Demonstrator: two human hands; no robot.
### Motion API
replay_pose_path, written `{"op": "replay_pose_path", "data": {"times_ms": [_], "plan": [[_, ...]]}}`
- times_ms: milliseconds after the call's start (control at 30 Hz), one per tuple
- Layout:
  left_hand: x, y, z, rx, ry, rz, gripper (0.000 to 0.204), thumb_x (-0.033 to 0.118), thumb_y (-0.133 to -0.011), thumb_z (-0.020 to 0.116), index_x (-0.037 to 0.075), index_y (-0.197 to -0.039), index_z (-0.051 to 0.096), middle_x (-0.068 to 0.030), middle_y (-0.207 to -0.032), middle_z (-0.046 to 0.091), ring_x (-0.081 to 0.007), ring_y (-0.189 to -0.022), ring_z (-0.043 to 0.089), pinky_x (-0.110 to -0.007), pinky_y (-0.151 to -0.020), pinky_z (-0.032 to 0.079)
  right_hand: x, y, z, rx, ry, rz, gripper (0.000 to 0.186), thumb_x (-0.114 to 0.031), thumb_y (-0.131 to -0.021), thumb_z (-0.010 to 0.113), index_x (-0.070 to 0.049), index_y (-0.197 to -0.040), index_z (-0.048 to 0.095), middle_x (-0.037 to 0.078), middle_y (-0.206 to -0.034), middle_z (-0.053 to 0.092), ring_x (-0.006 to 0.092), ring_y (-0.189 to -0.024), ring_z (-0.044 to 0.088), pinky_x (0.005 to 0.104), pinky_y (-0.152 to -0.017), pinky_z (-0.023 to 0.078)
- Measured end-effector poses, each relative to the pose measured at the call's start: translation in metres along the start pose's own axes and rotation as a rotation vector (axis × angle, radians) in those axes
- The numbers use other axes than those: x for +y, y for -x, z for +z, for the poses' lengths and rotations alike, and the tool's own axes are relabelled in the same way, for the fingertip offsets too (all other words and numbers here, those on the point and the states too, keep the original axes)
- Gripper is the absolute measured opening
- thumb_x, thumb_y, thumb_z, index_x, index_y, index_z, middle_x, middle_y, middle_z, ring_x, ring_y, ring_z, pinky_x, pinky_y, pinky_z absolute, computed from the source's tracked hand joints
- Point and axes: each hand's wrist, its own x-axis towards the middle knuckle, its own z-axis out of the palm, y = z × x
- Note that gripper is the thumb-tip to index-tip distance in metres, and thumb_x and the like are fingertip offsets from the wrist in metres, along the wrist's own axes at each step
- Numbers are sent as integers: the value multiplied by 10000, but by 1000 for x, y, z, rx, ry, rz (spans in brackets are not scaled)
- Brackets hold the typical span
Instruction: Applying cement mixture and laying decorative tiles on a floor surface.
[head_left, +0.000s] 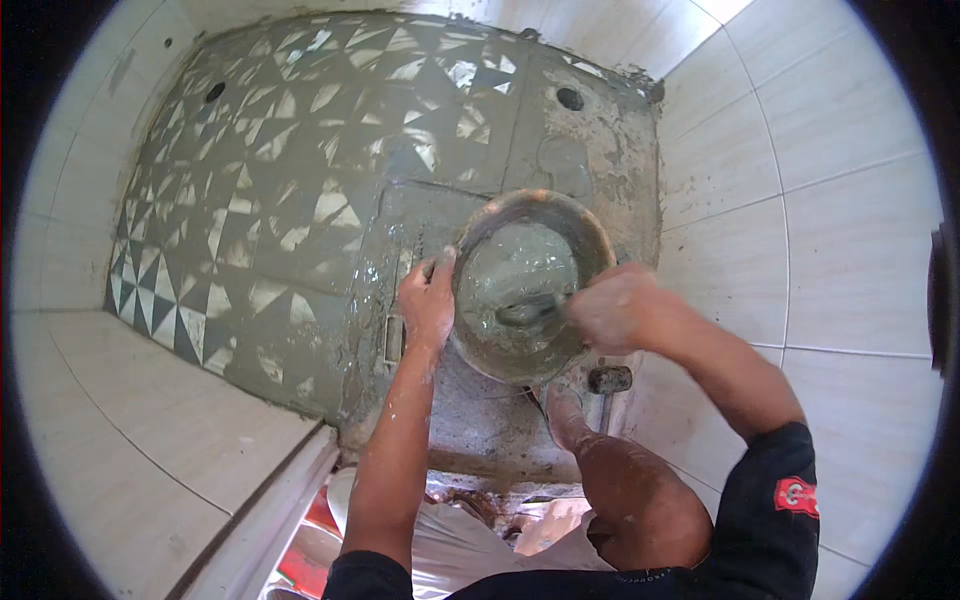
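My left hand (427,295) is closed on the left rim of a round, mortar-caked bucket (585,225) in the middle of the view. The bucket holds wet grey-green slurry (515,260). My right hand (610,305) is closed round the handle of a dark tool (530,310), probably a trowel, whose end is down in the slurry. Just left of the bucket, partly behind my left hand, a grimy flat tool with an open handle (395,335) lies on the rough floor. A small dark block (610,380) lies beside my bare foot (565,415), below the bucket.
A patterned tile floor (250,220) smeared with grey grout fills the left and back. Two round drain holes (569,98) (215,92) show at the back. Pale tiled walls (830,260) enclose the space. A tiled ledge (180,400) and a threshold (470,485) lie near me.
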Motion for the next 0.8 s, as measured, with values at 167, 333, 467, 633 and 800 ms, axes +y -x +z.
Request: {"op": "replay_pose_path", "data": {"times_ms": [167, 333, 467, 633, 800], "plan": [[12, 8, -3, -21, 17, -4, 408, 342, -965, 677, -50, -1061, 735, -84, -916, 743, -122, -842, 628, -291, -778, 505, -7, 54, -57, 106, 125, -8, 138, -168, -761, 658, -78, -815, 747, 112, -849, 735, 274, -833, 732, 425, -715, 580], [3, 4, -1, -33, 94, -2, 409, 352, -964, 676, -52, -1004, 734, -58, -843, 716, -102, -782, 582, -292, -726, 489, 0, 16, -49, 569, 490, -203, 234, -174, -883, 592, -91, -1091, 662, 82, -887, 643, 273, -783, 698, 434, -617, 541], [-4, -1, -2, -18, -31, 12, 403, 351, -958, 681, -49, -949, 726, -40, -775, 678, -93, -734, 529, -301, -683, 467, 20, -37, -43, 359, 482, -159, 240, -174, -881, 596, -87, -1096, 659, 98, -903, 668, 275, -840, 714, 426, -682, 560], [7, 7, 0, -4, 29, 42, 393, 353, -954, 682, -34, -992, 738, -62, -796, 704, -105, -757, 568, -305, -720, 487, 32, -35, -46, 92, 213, 86, 165, -127, -854, 618, -49, -904, 754, 121, -962, 753, 266, -966, 733, 397, -780, 589], [11, 11, 2, -17, 38, 55, 402, 357, -953, 679, -32, -1036, 739, -91, -834, 732, -119, -789, 610, -309, -754, 504, 56, -43, -21, -334, -112, 43, 331, -264, -836, 648, 31, -962, 731, 207, -961, 731, 330, -935, 721, 441, -769, 587]]}}
